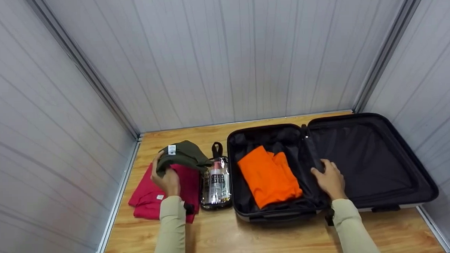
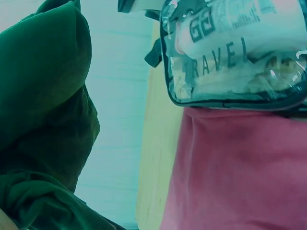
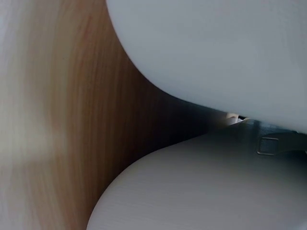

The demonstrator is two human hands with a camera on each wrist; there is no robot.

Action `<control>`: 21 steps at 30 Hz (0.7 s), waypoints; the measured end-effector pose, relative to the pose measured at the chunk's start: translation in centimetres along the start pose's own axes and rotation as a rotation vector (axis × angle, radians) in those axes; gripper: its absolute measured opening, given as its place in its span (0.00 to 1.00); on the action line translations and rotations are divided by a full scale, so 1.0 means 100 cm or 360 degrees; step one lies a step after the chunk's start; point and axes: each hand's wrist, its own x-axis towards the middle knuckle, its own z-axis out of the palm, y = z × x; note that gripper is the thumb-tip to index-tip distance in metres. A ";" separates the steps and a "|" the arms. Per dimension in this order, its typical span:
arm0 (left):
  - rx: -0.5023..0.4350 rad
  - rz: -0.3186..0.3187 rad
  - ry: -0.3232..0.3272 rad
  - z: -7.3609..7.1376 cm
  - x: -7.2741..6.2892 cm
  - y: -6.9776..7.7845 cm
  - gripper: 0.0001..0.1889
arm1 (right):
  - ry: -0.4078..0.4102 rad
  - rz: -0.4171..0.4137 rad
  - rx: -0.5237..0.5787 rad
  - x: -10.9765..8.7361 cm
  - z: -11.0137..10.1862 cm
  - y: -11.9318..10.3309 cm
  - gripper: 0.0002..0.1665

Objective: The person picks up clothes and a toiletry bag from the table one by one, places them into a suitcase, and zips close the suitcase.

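Note:
My left hand point(image 1: 169, 181) grips a folded dark green garment point(image 1: 186, 152) with a white label, held above a folded crimson garment point(image 1: 187, 180). In the left wrist view the green cloth point(image 2: 43, 76) fills the left side. My right hand point(image 1: 331, 179) holds the inner rim between the two halves of an open black-lined suitcase point(image 1: 364, 159), thumb and fingers on either side. An orange folded garment point(image 1: 270, 177) lies in the suitcase's left half. The right wrist view shows the suitcase's pale outer shells point(image 3: 216, 48) and a zipper pull point(image 3: 271, 145), not the fingers.
Between the crimson garment and the suitcase lies a clear travel pouch point(image 1: 215, 183) with bottles inside and a black loop on top. The wooden floor point(image 1: 221, 235) is bounded by pale panel walls point(image 1: 207, 59) at the back and both sides.

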 end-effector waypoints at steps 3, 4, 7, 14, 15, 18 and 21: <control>-0.0043 -0.0042 0.0004 0.001 0.000 0.006 0.13 | 0.0008 -0.0011 -0.0008 0.001 0.000 0.000 0.39; -0.0064 -0.0051 0.0006 0.002 0.000 0.006 0.13 | 0.0011 -0.0017 -0.0011 0.001 0.000 0.001 0.39; -0.0102 -0.0075 0.0001 0.004 0.001 0.006 0.13 | 0.0023 -0.0029 -0.0021 0.002 0.000 0.001 0.38; -0.0177 -0.0157 -0.0021 0.007 0.001 0.008 0.14 | 0.0002 -0.0015 -0.0019 0.002 0.000 -0.001 0.39; -0.0173 -0.0174 -0.0024 0.008 0.001 0.009 0.14 | 0.0000 -0.0016 -0.0017 0.002 0.000 -0.001 0.39; -0.0201 -0.0217 -0.0029 0.010 0.000 0.012 0.15 | 0.0010 -0.0024 -0.0018 0.003 0.000 -0.001 0.39; -0.0223 -0.0237 -0.0044 0.013 -0.002 0.014 0.14 | 0.0023 -0.0036 -0.0018 0.003 0.000 -0.002 0.38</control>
